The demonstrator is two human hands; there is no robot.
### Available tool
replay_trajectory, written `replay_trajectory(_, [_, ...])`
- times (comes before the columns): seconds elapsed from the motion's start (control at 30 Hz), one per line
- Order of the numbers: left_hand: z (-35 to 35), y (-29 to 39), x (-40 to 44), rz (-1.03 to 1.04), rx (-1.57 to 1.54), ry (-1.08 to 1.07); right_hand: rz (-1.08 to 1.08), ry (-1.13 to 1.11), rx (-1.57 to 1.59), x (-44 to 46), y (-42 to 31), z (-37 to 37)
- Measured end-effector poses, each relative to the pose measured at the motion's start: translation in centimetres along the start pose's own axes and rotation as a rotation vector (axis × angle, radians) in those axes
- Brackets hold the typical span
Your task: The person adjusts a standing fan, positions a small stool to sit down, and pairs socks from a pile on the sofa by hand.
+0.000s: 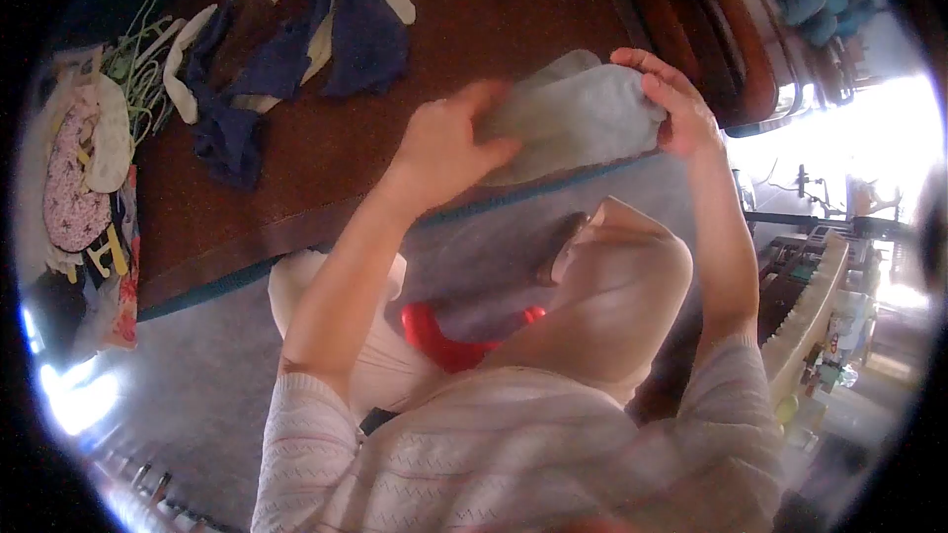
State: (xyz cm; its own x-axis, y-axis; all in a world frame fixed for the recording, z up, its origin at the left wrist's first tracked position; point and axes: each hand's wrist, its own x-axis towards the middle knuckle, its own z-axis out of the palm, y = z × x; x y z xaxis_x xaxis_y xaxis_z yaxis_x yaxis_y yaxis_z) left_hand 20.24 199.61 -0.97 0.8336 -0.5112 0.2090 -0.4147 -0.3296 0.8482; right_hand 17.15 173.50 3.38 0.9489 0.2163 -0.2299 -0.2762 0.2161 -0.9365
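A pale grey-green piece of cloth [583, 118], several layers thick by its look, lies over the near edge of a brown surface. My right hand [686, 114] curls its thumb and fingers round the cloth's right end. At the opposite end is my left hand [444, 143], thumb and fingers spread apart; its fingertips are blurred, and whether they touch the cloth is unclear.
Dark blue cloth pieces [365, 39] with cream strips lie across the brown surface [474, 0]. Further left are green cords [148, 69] and a patterned pink cloth piece [77, 173]. A red object [444, 341] shows between my legs. Curved brown wood [731, 30] stands at right.
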Motion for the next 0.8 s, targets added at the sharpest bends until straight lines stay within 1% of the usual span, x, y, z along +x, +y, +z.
replay_trajectory(0.07, [-0.4, 1.4, 0.1, 0.133, -0.005, 0.138, -0.02, -0.053, 0.065, -0.4, 0.4, 1.8])
replay_trajectory(0.17, [-0.6, 3.0, -0.5, 0.358, -0.019, 0.163, -0.013, -0.096, 0.124, -0.2, 1.2, 4.8])
replay_trajectory(0.27, [-0.5, 3.1, -0.5, 0.245, -0.186, 0.127, 0.009, -0.154, 0.119, 0.3, 1.7, 6.0])
replay_trajectory(0.3, [-0.2, 2.8, -0.5, 0.194, -0.365, 0.139, 0.001, -0.122, 0.063, 0.1, 1.3, 6.8])
replay_trajectory(0.4, [-0.5, 2.3, -0.5, 0.057, -0.623, 0.023, -0.057, -0.254, 0.052, 0.2, 0.7, 7.1])
replay_trajectory(0.5, [-0.9, 2.1, -0.7, -0.179, -0.678, -0.033, -0.171, -0.25, -0.075, -0.1, -0.1, 8.0])
replay_trajectory(0.6, [-1.2, 1.1, -0.4, -0.175, -0.829, 0.045, -0.058, -0.09, -0.284, -0.8, -0.6, 7.4])
replay_trajectory(0.63, [-1.1, 1.1, -0.3, -0.223, -0.976, 0.056, -0.071, -0.09, -0.216, -0.8, -0.6, 7.4])
replay_trajectory(0.7, [-0.7, 0.6, -0.3, -0.198, -1.02, 0.05, -0.097, -0.089, -0.079, -1.0, -0.3, 7.3])
replay_trajectory(0.73, [-0.6, 0.5, -0.3, -0.185, -1.042, 0.046, -0.113, -0.084, -0.061, -1.1, -0.3, 7.3])
replay_trajectory(0.8, [-1.0, 0.3, -0.2, -0.239, -1.108, 0.047, -0.145, -0.075, -0.024, -1.2, -0.2, 7.5])
